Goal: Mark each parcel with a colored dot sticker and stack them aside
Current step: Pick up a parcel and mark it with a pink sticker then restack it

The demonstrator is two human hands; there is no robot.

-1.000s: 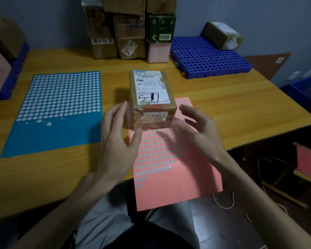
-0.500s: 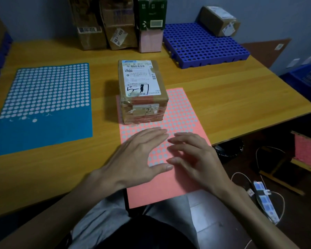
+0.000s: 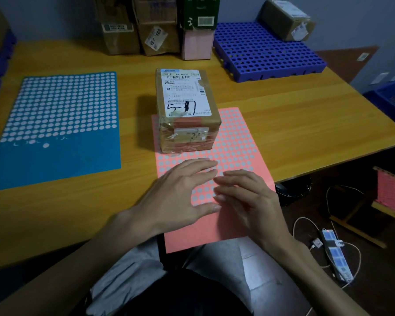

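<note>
Noted parcel [image 3: 187, 106] on far end of pink sticker sheet [image 3: 244, 142], no dot visible; found left hand [image 3: 180, 192] and right hand [image 3: 249, 199] flat on it, fingers loosely extended, pinching nothing; judged peeling, marking, stacking outstanding.

Inspector A: Work surface?
Inspector B: Yellow wooden table [image 3: 283, 137], grain visible. A blue perforated plastic pallet [image 3: 260, 49] lies flat at its far right corner.
Inspector A: Floor, right side?
Inspector B: A power strip [image 3: 335, 256] with white cables [image 3: 304, 218] looped around it; a wooden frame [image 3: 357, 231] near it. A blue crate [image 3: 390, 96] stands by the grey-blue wall [image 3: 55, 14].
</note>
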